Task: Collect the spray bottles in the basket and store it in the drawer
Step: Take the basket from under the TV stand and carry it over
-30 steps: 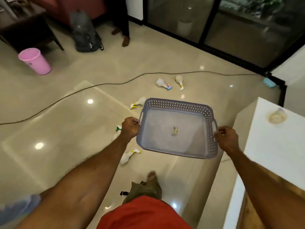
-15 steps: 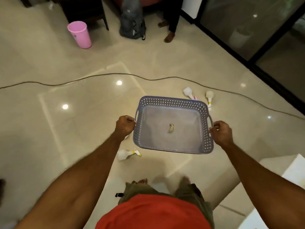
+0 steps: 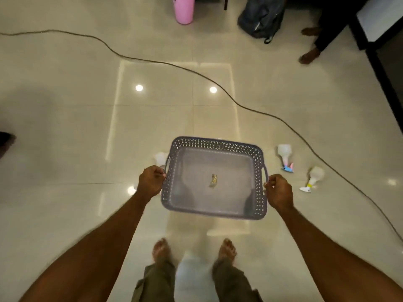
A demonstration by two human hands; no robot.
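While the grey basket [image 3: 214,177] hangs at mid-frame above the floor [image 3: 65,127], the left hand [image 3: 151,181] and right hand [image 3: 279,191] curl their fingers round its side handles. Right of it, two spray bottles [image 3: 285,156] [image 3: 313,178] lie near a cable [image 3: 239,103].

no readable text, labels or numbers

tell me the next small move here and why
Probably lower the basket to the floor near the two spray bottles on its right. Both the left hand and right hand grip its handles, so neither is free to pick up bottles, and no bottles are in it.
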